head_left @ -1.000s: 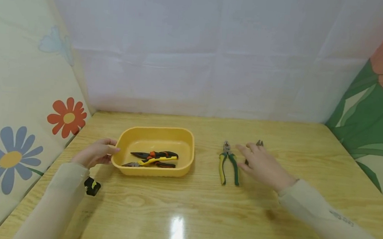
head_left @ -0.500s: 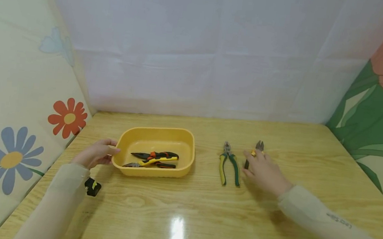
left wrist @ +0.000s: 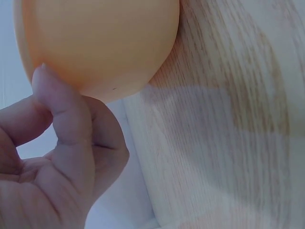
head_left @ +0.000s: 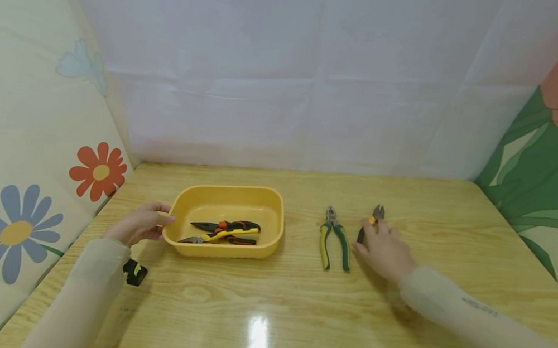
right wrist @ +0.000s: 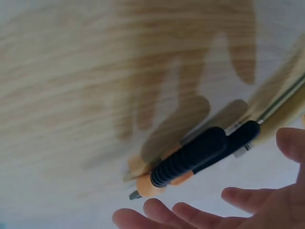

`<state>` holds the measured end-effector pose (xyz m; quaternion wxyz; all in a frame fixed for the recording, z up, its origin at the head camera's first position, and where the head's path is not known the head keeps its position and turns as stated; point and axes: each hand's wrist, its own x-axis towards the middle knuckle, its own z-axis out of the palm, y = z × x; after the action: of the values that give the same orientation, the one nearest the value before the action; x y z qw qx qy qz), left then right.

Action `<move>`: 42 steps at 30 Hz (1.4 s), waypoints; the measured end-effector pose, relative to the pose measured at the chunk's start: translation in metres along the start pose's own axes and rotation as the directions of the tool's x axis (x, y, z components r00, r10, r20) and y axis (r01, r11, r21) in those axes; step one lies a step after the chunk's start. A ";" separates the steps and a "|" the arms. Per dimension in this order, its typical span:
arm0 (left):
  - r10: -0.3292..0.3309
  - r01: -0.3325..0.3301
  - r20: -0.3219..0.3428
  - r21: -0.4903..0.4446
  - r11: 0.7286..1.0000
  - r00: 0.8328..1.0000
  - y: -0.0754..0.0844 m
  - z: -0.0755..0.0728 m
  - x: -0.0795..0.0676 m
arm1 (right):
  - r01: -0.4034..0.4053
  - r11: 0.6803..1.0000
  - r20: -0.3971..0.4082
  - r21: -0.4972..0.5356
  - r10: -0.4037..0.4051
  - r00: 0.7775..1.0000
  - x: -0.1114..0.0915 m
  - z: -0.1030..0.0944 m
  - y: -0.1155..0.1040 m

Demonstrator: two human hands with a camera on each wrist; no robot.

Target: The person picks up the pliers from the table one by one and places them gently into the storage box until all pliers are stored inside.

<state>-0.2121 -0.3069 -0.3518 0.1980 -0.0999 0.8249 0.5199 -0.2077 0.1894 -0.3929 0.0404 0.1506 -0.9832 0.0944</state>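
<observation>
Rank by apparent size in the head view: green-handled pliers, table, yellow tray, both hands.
1. Table
2. Yellow tray
3. Left hand and right hand: too alike to rank
4. Green-handled pliers

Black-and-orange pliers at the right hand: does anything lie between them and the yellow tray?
Yes: the green-and-yellow pliers lie between the black-and-orange pliers and the yellow tray. A low sideways slide would probably hit them; lifted over, nothing visible stands in the way.
</observation>
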 end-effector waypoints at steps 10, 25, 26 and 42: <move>-0.012 0.012 -0.011 -0.006 1.000 1.000 0.000 0.000 0.001 | -0.063 0.998 0.094 0.031 0.060 0.994 0.010 0.007 0.004; -0.007 0.007 -0.001 -0.009 1.000 1.000 -0.002 -0.001 0.003 | -0.062 0.994 0.162 0.087 0.047 0.986 0.015 0.011 0.016; -0.007 0.007 0.000 -0.008 1.000 1.000 -0.002 -0.001 0.003 | -0.074 0.992 0.170 0.101 0.056 0.984 0.016 0.011 0.017; 0.005 -0.004 0.012 -0.008 1.000 1.000 -0.002 -0.001 0.001 | -0.127 0.992 0.117 0.024 0.123 0.985 0.023 0.011 0.019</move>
<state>-0.2121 -0.3092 -0.3533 0.2014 -0.0957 0.8218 0.5242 -0.2353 0.1982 -0.4041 -0.0249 0.0945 -0.9899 0.1032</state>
